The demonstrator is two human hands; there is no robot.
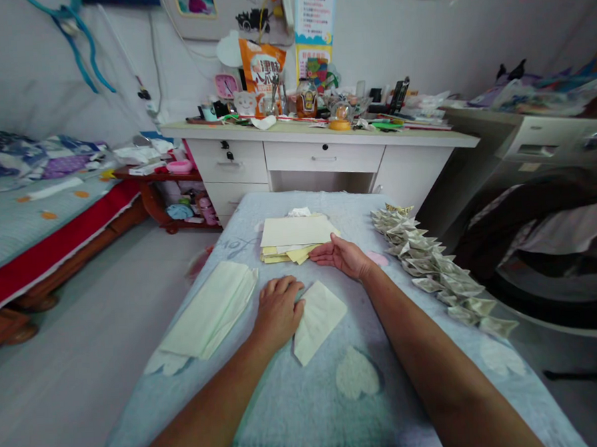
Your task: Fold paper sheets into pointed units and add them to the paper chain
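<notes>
My left hand lies palm down on the blue cloth, fingers slightly bent and apart. Its thumb touches the left edge of a folded piece of pale paper, which lies flat at an angle. Farther off, my right hand reaches the front right corner of a paper stack, with its fingers stretched out along the yellowish lower sheets and the thumb near the top sheet. To the left rests a pile of long pale paper sheets. Several folded paper pieces with pointed tips stand in rows at the right.
The patterned blue cloth covers the table. Behind it stands a white desk crowded with jars, a snack bag and small items. A bed is at the left; a front-loading washing machine is at the right.
</notes>
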